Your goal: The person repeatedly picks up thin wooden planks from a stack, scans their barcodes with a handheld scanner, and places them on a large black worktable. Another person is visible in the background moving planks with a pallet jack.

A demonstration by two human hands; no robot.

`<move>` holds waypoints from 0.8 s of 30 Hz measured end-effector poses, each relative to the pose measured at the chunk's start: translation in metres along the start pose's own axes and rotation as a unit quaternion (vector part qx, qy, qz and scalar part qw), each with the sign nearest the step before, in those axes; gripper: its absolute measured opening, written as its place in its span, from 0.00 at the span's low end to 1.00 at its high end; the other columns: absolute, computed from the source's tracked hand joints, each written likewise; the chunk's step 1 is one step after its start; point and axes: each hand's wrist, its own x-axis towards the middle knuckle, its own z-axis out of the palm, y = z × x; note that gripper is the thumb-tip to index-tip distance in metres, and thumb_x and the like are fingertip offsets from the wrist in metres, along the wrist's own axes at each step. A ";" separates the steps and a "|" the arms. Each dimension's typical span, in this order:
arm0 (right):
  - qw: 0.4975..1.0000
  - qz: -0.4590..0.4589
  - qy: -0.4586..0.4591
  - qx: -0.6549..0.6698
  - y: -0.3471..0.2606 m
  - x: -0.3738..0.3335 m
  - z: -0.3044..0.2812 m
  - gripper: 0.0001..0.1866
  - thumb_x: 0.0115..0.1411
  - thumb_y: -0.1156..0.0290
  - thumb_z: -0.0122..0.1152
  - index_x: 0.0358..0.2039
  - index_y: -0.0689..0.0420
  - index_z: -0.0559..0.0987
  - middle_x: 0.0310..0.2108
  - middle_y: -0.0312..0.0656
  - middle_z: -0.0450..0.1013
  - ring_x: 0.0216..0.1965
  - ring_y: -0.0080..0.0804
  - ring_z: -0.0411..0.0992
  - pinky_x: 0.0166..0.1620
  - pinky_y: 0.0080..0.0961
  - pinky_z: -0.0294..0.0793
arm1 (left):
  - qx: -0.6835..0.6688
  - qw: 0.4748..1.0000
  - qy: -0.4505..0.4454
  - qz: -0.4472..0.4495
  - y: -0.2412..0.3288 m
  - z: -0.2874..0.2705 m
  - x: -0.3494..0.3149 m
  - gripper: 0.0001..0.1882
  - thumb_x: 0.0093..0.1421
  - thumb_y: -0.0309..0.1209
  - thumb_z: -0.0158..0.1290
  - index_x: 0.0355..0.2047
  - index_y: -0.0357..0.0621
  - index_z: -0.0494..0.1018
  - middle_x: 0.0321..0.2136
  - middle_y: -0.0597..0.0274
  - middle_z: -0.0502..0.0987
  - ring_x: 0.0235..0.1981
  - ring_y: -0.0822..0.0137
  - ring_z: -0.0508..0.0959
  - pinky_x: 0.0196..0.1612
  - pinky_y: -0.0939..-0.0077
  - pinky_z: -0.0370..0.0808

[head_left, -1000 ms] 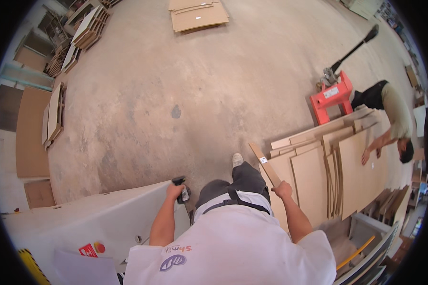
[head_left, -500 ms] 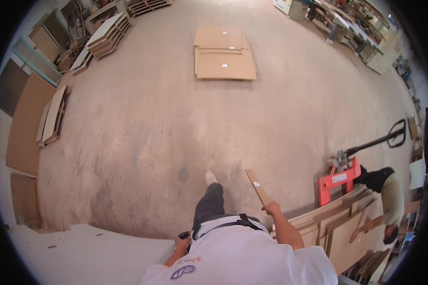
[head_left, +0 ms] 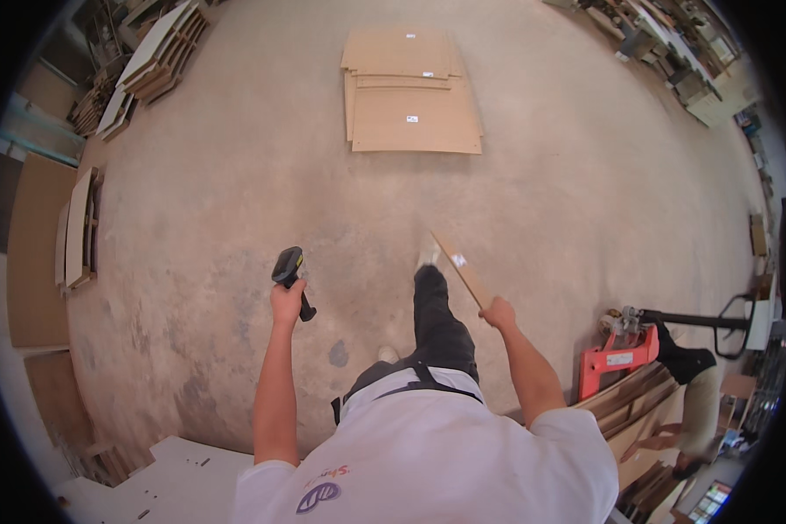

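My left hand (head_left: pixel 287 302) is wrapped round the grip of a black handheld barcode scanner (head_left: pixel 288 265), held out in front of me over the floor. In my right hand (head_left: pixel 498 312) is one end of a long, narrow brown board strip (head_left: pixel 470 279) with a small white label. The strip slants up and to the left, its far end beside my leading shoe. Farther ahead, a stack of brown flat panels (head_left: pixel 415 122) with white labels lies on the floor, apart from both hands.
At the lower right stands a red pallet jack (head_left: pixel 618 358) beside stacked boards (head_left: pixel 642 419), with another person bending there. A white panel (head_left: pixel 170 489) is at the lower left. Leaning boards (head_left: pixel 39 253) and panel stacks (head_left: pixel 162 52) line the left wall; machinery (head_left: pixel 672 52) is far right.
I have stepped forward, and the panel stack appears nearer. My left hand has risen from my side with the scanner. My right hand has carried the board strip forward.
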 end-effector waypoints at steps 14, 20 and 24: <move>0.983 -0.141 0.097 -0.067 -0.305 0.423 -0.141 0.12 0.56 0.72 0.57 0.42 0.59 0.76 0.40 0.52 0.77 0.43 0.50 0.76 0.45 0.45 0.76 | 0.368 0.782 -0.088 -0.496 -0.046 -0.004 -0.148 0.26 0.43 0.49 0.63 0.31 0.35 0.81 0.31 0.40 0.81 0.39 0.45 0.82 0.42 0.55 0.77; 0.923 -0.241 0.295 -0.043 -0.414 0.496 -0.257 0.15 0.52 0.75 0.57 0.42 0.63 0.74 0.40 0.52 0.72 0.47 0.48 0.70 0.45 0.46 0.71 | 0.273 0.887 -0.052 -0.368 0.028 0.046 -0.009 0.24 0.45 0.46 0.61 0.29 0.32 0.78 0.25 0.41 0.80 0.34 0.47 0.83 0.38 0.56 0.76; 0.934 -0.289 0.196 0.077 -0.445 0.435 -0.229 0.20 0.53 0.67 0.64 0.44 0.61 0.73 0.45 0.54 0.70 0.49 0.52 0.69 0.49 0.48 0.72 | 0.214 0.932 -0.075 -0.284 0.126 0.097 0.096 0.18 0.48 0.38 0.61 0.24 0.31 0.77 0.17 0.51 0.77 0.24 0.60 0.81 0.29 0.62 0.73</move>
